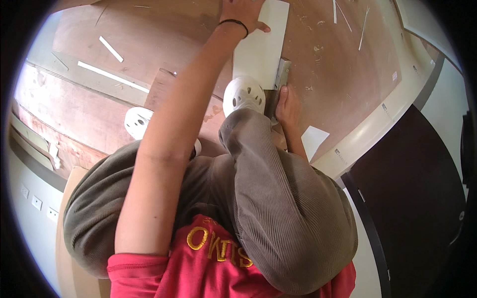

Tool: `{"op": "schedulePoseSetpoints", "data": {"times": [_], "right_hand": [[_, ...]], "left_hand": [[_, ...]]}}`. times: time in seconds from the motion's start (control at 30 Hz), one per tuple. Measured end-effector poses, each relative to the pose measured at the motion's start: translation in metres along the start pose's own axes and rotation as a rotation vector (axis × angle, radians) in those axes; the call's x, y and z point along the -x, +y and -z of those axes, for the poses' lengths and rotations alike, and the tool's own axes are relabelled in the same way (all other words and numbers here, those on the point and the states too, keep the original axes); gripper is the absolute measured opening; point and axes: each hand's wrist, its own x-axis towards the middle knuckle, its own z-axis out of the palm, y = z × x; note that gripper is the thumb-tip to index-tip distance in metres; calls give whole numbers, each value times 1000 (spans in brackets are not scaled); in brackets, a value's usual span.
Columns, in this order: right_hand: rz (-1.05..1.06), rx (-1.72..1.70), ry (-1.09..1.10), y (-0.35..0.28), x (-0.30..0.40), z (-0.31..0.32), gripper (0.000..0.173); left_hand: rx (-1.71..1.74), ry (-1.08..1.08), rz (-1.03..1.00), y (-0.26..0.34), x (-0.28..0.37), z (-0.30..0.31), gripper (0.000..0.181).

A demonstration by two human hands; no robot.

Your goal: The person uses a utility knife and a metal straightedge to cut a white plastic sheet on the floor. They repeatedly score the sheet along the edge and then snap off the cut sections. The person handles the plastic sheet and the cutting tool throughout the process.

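My left hand [242,13] rests on a long white board [257,52] at the top of the head view. Its thumb lies spread on the board's face, while the fingertips are cut off by the frame, so its grip cannot be judged. A white perforated clog [245,97] on my right foot covers the board's near end. Just right of that clog, my right hand [288,106] is shut on a long, straight-sided metal tool [283,74], possibly a hand plane. The tool lies along the board's right edge. My right knee and clog partly hide the tool and forearm.
Brown wooden sheeting [335,74] spreads under my feet, scattered with shavings and thin white strips [111,76]. A small wood piece [160,83] lies near my left clog [138,122]. A white scrap [315,139] sits right. A dark door [410,193] stands beyond the pale edge.
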Motion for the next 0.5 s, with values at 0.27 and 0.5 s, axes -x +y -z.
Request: {"op": "schedulePoseSetpoints", "data": {"times": [0.27, 0.5], "right_hand": [[-58, 56, -21, -1, -2, 5, 38], [70, 12, -92, -16, -23, 17, 37]], "left_hand": [[-39, 71, -35, 5, -6, -14, 101], [-143, 68, -31, -2, 0, -1, 103]]}}
